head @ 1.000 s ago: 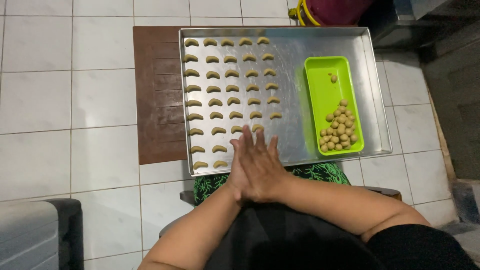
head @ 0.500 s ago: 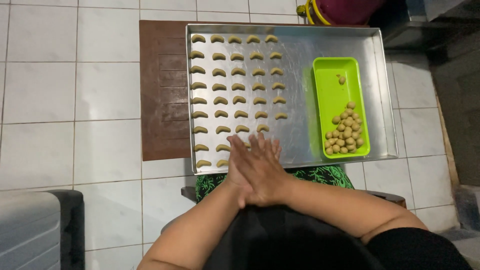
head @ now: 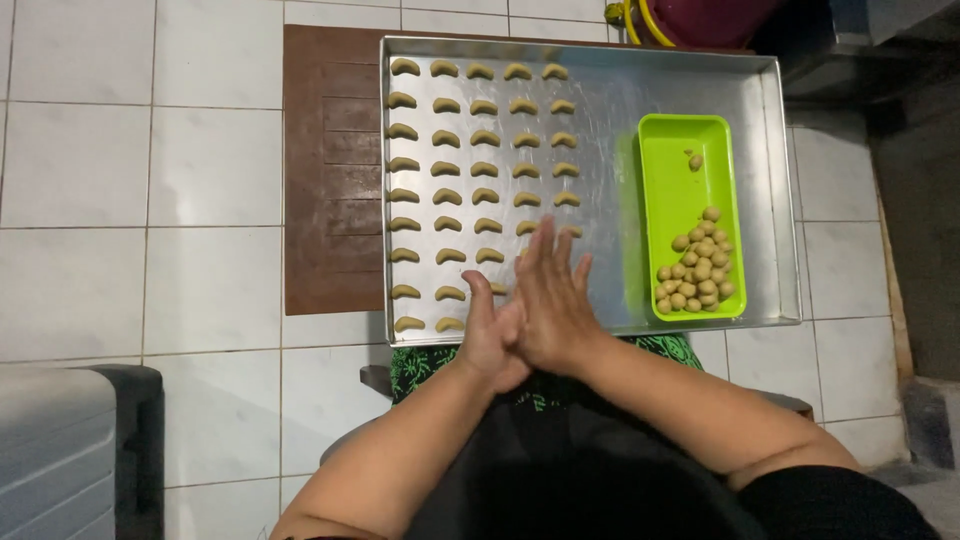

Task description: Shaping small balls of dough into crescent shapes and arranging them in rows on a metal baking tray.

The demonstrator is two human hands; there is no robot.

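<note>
The big metal tray sits on the tiled floor, its left half filled with 5 columns of curved dough pieces. A green tub near the tray's right edge holds small dough balls. Over the tray's near edge, the right hand lies flat on the left hand, fingers straight; any dough between the palms is hidden. Light, even pressure would probably serve best.

Your right hand lies flat over your left hand, palms pressed together above the near edge of the metal tray. Rows of crescent-shaped dough pieces fill the tray's left half. A green dish holding small dough balls sits on its right side.
</note>
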